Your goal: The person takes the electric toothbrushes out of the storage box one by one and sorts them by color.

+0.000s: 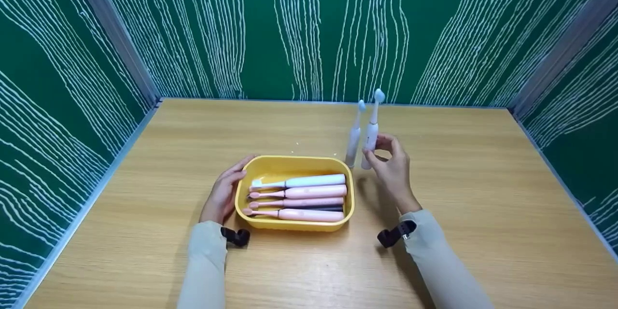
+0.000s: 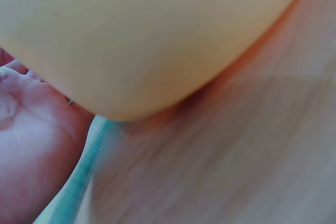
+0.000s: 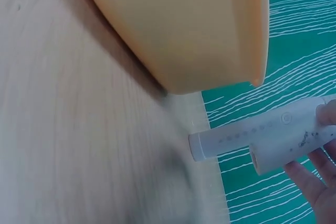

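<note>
Carefully, the right hand pinched a white toothbrush; a second toothbrush stood upright just left of this hand. The left hand rested with relaxed fingers against the yellow box. Right of it, inside, lay at least four brushes; with two outside, the work seemed unfinished.

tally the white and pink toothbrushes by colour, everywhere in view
White toothbrushes: 3, one in the yellow bin, two outside it
Pink toothbrushes: 3, all in the bin
Total: 6, leaving out a dark item partly hidden in the bin
</note>
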Demonstrator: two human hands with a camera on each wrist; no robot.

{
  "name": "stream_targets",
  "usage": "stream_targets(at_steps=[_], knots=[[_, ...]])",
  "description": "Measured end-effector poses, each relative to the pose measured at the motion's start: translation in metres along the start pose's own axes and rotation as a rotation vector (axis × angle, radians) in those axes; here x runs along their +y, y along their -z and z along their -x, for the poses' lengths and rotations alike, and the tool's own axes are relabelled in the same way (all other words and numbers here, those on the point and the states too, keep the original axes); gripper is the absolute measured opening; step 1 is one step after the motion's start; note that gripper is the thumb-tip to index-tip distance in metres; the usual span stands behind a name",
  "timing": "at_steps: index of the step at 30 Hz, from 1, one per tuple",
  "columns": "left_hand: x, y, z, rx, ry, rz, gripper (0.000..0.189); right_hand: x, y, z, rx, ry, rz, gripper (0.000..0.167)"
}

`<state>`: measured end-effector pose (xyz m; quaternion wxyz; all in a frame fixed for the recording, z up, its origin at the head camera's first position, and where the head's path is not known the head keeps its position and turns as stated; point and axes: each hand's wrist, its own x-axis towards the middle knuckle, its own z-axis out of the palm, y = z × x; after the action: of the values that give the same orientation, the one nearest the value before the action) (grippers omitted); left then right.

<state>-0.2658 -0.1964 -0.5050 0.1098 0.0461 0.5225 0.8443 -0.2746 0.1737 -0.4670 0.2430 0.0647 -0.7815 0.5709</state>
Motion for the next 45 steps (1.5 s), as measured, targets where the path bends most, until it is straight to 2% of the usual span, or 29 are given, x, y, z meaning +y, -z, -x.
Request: stream_targets(at_steps=[11, 23, 28, 35, 45], knots=[[0.0, 0.0, 0.0, 0.014, -0.002, -0.017, 0.049, 0.006, 0.001, -0.003, -0.034, -0.09, 0.003, 0.04], [0.001, 0.001, 0.0, -0.022, 0.025, -0.011, 0.05, 0.015, -0.002, -0.006, -0.087, -0.107, -0.026, 0.037], [0.001, 0.0, 0.0, -0.007, 0.023, -0.003, 0.05, 0.019, -0.004, -0.007, -0.097, -0.144, -0.038, 0.036], [0.001, 0.0, 0.0, 0.01, 0.025, -0.009, 0.05, 0.024, -0.006, -0.01, -0.088, -0.129, -0.022, 0.037], [0.001, 0.0, -0.001, 0.011, 0.014, -0.016, 0.05, 0.027, -0.008, -0.01, -0.103, -0.231, -0.034, 0.037]])
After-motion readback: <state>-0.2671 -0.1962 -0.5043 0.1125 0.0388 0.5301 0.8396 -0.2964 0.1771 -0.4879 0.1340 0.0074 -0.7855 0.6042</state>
